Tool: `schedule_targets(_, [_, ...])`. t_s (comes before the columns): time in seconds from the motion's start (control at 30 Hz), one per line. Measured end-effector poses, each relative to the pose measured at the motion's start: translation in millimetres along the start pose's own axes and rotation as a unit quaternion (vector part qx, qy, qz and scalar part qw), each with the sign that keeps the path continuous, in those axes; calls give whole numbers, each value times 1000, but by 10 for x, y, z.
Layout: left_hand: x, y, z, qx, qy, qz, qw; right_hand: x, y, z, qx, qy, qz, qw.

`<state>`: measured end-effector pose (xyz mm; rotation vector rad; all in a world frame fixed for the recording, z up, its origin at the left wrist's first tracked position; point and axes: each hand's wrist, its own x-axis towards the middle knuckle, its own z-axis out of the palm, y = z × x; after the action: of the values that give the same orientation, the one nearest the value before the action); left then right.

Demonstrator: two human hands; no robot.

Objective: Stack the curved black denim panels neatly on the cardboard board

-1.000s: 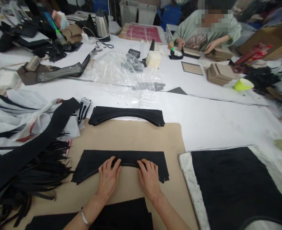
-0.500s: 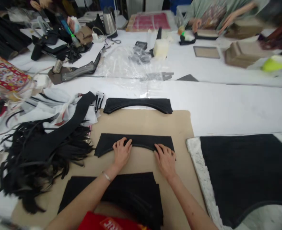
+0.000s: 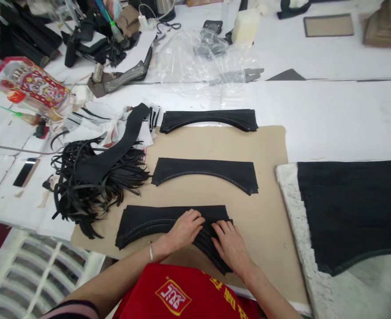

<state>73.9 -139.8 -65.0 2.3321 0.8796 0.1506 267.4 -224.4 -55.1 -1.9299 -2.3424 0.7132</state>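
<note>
Closest to me on the tan board [image 3: 195, 144] lies a stack of black curved fabric pieces [image 3: 149, 217], with stitching along the arched edge. Both hands are on its right half. My left hand [image 3: 186, 228] has its fingers bent and drawn together on the top black curved piece. Just to the right, my right hand [image 3: 231, 246] rests with fingers slightly apart over the stack's right end. Farther up the board is a second black curved piece [image 3: 205, 170], untouched. A third stack of black curved pieces [image 3: 209, 118] lies across the board's far edge.
Left of the board is a heap of black strips [image 3: 99, 181] beside white scraps [image 3: 112, 126]. A phone [image 3: 26, 172] and a red patterned bag [image 3: 37, 84] lie farther left. At right, a white slab [image 3: 290, 217] bears a large black panel [image 3: 351, 208]. Clear plastic [image 3: 182, 57] lies beyond.
Both hands have left the middle black curved piece and come toward me onto the nearest stack. The middle piece now lies uncovered. The view has tilted downward.
</note>
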Motion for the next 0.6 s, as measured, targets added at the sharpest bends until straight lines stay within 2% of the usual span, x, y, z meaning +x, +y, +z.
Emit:
schedule_targets(0.13, [-181,81,138,46,-22,-23,998,22,-93,-68,-71,-7,-14,997])
schedule_targets(0.33, [-148,111,97,75,-40,-23,996,34,-150,-98,-131,-13,-40,991])
schedule_targets(0.47, [-142,114,115,75,-29,-33,996,69,-98,-116,-110,-22,-60,992])
schedule_targets(0.6, [-75,80,155,58,-5,-57,997,154,-12,-266,-34,-7,-76,997])
